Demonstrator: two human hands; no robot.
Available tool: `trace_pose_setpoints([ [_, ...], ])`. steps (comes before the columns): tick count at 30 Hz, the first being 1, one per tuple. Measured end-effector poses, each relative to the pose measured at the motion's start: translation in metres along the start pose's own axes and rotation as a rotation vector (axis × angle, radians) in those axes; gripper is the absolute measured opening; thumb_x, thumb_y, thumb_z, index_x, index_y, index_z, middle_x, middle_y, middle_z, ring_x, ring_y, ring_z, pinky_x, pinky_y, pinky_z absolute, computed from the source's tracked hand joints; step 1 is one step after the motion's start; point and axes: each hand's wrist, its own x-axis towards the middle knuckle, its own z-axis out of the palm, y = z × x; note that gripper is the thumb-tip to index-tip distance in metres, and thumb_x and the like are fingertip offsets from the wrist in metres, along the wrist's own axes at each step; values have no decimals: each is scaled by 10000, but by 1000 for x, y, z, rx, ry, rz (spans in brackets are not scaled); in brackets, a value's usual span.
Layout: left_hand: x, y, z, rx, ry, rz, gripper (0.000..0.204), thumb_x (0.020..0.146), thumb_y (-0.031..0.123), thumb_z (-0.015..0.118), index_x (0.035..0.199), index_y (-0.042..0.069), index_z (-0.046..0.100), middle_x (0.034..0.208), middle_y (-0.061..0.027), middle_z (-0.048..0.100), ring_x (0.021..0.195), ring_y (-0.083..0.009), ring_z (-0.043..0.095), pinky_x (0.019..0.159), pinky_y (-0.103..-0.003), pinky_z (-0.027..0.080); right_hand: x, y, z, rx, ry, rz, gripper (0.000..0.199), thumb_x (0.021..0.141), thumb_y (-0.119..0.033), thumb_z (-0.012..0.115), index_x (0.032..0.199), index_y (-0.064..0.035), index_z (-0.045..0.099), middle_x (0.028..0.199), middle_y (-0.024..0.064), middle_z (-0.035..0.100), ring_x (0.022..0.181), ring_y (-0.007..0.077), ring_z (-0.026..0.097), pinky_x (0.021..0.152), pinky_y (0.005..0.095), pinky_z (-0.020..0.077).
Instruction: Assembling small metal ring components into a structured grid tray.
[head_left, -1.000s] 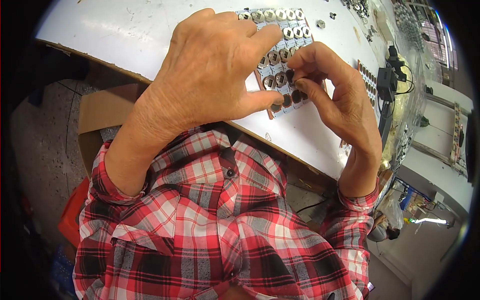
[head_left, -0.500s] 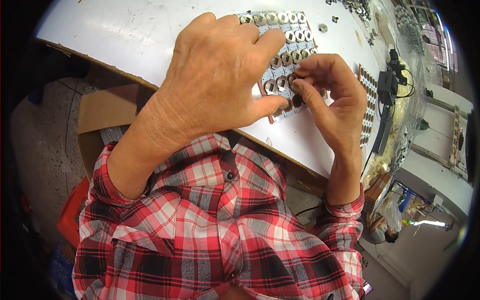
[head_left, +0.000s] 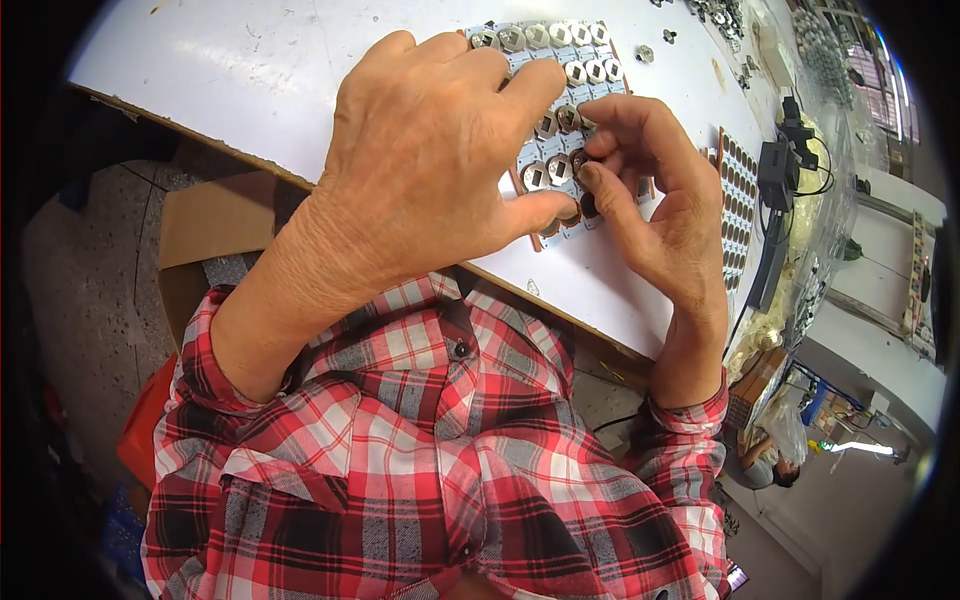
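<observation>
A light blue circuit board panel (head_left: 563, 93) lies on the white table, with rows of round silver metal pieces, each with a dark square opening, and dark round spots along its near side. My left hand (head_left: 425, 165) arches over the panel's left part, fingers spread, the thumb resting near the front edge. My right hand (head_left: 660, 195) comes over the right part, thumb and forefinger pinched on a small round metal piece (head_left: 579, 160) beside the filled spots. The fingertips partly hide that piece, so I cannot tell whether it touches the board.
More loose metal pieces (head_left: 645, 53) lie on the table (head_left: 230, 80) at the far right. Another panel with dark round spots (head_left: 738, 200) sits right of my right hand, beside a black adapter with cables (head_left: 775, 175). A cardboard box (head_left: 215, 225) stands below the table's left edge.
The panel and both hands have shifted slightly to the left. My right thumb and forefinger stay pinched over the same row.
</observation>
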Motion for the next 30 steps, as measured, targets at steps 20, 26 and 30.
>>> trace_pose_setpoints([
  [20, -3, 0, 1, -18, -3, 1, 695, 518, 399, 919, 1089, 91, 672, 782, -57, 596, 774, -258, 599, 703, -398, 441, -16, 16, 2, 213, 126, 53, 294, 901, 57, 675, 1190, 26, 633, 1062, 55, 682, 961, 91, 632, 839, 232, 519],
  [26, -3, 1, -1, -19, 11, -8, 693, 519, 389, 915, 1097, 91, 674, 784, -56, 592, 759, -252, 584, 694, -395, 432, -15, 1, 7, -63, 61, -31, 288, 874, 70, 683, 1149, -10, 660, 986, 19, 701, 815, 63, 618, 710, 208, 484],
  [30, -2, 1, -2, -32, -6, -1, 689, 535, 395, 906, 1104, 83, 673, 791, -57, 591, 757, -249, 574, 692, -394, 424, -12, 1, 9, -199, 76, -209, 275, 859, 66, 684, 1122, -13, 692, 895, 45, 695, 733, 82, 629, 642, 224, 484],
])
